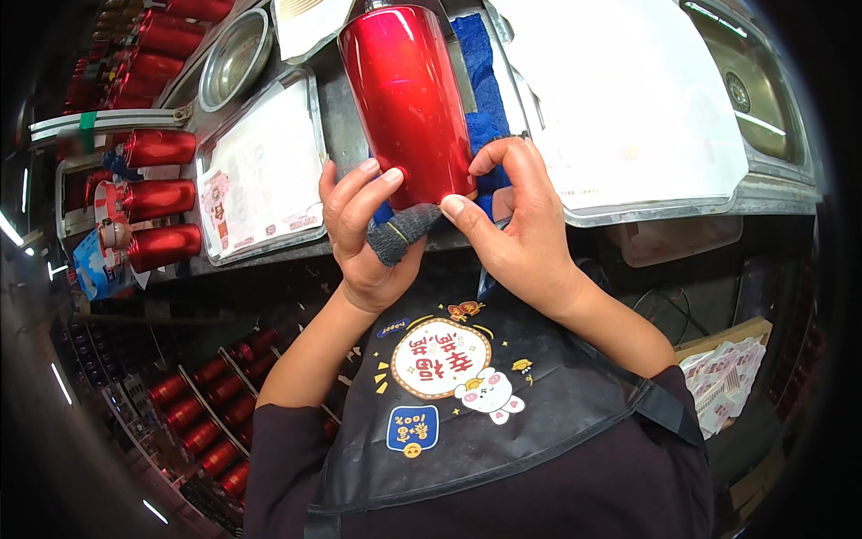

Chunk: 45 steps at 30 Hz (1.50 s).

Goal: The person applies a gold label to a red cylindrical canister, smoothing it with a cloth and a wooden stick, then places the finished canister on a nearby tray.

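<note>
A glossy red metal flask [404, 99] lies on the bench with its near end toward me. My left hand [368, 225] holds that end from the left, fingertips on the red surface. A dark grey fabric sleeve with a yellow band [400, 234] covers its thumb. From the other side my right hand [521, 220] grips the same end, thumb on the lower rim and index finger curled against the side. Blue cloth [474, 67] lies beside and under the flask. The flask's underside is hidden.
To the left, a tray with printed sheets [265, 166] sits by a metal bowl [235, 61] and several red flasks [162, 198]. White sheets [637, 108] cover a tray at right, near a metal sink [750, 81]. Racked red flasks [211, 391] stand below left.
</note>
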Each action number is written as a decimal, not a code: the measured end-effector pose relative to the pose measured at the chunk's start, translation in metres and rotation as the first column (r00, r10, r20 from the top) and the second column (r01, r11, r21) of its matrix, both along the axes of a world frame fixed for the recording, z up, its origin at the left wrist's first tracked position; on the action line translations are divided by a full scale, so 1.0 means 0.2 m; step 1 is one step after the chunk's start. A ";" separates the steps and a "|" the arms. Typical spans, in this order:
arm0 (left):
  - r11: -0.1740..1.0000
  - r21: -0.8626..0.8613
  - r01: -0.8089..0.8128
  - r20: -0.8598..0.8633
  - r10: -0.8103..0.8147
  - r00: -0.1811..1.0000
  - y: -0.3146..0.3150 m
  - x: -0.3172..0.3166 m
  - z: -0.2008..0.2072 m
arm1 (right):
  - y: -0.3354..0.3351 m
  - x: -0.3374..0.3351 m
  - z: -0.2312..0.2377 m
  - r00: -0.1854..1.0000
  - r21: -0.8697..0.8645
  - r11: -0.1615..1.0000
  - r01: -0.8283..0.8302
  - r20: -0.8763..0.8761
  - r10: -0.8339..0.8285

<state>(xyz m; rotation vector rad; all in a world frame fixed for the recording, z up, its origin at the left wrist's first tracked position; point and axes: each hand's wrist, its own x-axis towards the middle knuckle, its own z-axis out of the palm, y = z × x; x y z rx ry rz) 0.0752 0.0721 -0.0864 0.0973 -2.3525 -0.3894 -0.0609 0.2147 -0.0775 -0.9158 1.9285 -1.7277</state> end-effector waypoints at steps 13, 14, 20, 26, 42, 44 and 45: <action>0.968 -0.232 0.091 0.231 -0.036 0.972 0.03 -0.17 0.13 | 0.11 -0.05 -0.02 0.925 -0.086 0.994 -0.070 0.367 0.097; 0.971 -0.204 0.128 0.272 -0.070 0.960 0.02 -0.17 0.14 | 0.13 -0.04 -0.02 0.940 -0.059 0.997 -0.055 0.334 0.072; 0.987 0.144 -0.068 0.098 0.054 0.994 -0.04 0.00 0.03 | 0.12 0.03 0.01 0.949 -0.188 0.976 -0.112 -0.310 0.049; 0.968 0.243 -0.071 0.077 0.054 0.996 -0.04 -0.02 -0.06 | 0.16 0.06 -0.05 0.980 -0.023 1.000 -0.018 -0.198 0.013; 0.997 0.033 -0.063 0.098 0.059 0.993 0.02 -0.14 0.04 | 0.05 0.06 0.08 0.926 -0.216 0.935 -0.283 -0.317 0.207; 0.995 0.093 -0.034 0.128 0.022 0.992 0.03 -0.13 0.05 | 0.14 -0.08 0.14 0.919 -0.136 0.977 -0.162 -0.383 0.099; 0.992 0.123 -0.027 0.146 0.009 0.989 0.03 -0.13 0.06 | 0.17 -0.20 0.12 0.866 -0.054 0.994 -0.090 -0.498 0.052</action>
